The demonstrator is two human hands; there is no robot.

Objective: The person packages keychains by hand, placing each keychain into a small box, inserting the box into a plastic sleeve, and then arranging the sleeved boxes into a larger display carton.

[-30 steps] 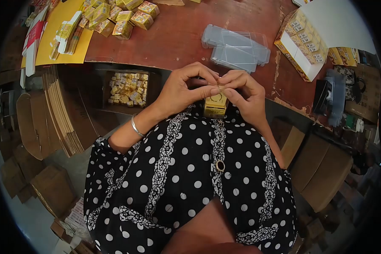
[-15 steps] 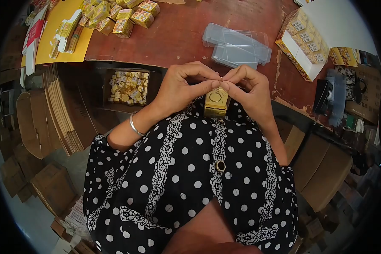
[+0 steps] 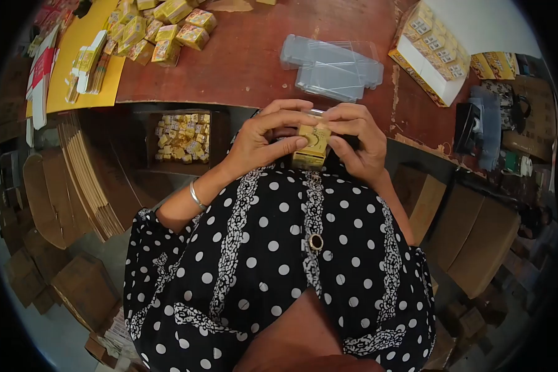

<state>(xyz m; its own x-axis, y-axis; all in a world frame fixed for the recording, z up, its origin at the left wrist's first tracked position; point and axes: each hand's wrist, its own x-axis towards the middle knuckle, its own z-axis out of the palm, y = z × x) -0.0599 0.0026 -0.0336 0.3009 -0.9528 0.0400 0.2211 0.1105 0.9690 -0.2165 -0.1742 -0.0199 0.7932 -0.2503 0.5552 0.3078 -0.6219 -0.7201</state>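
A small yellow box (image 3: 310,160) is held close against the front of the polka-dot top, just below the table's near edge. My left hand (image 3: 273,133) is closed on its left side, with the thumb on the upper face. From the other side my right hand (image 3: 358,137) grips the box, thumb at its right edge and fingers curled over the far end. A dark ring-like shape shows on the upper face between the thumbs, partly covered. The far end of the box is hidden by fingers.
Many yellow boxes (image 3: 166,53) lie heaped at the back left of the red table (image 3: 242,68). Clear plastic cases (image 3: 332,71) lie mid-table, and a display carton (image 3: 428,53) of small boxes stands right. Below the edge, an open carton (image 3: 212,133) contains small gold-and-white pieces (image 3: 183,136).
My fingertips have parted from their pinch above the box's far end and now hold its sides. The whole view has shifted slightly.
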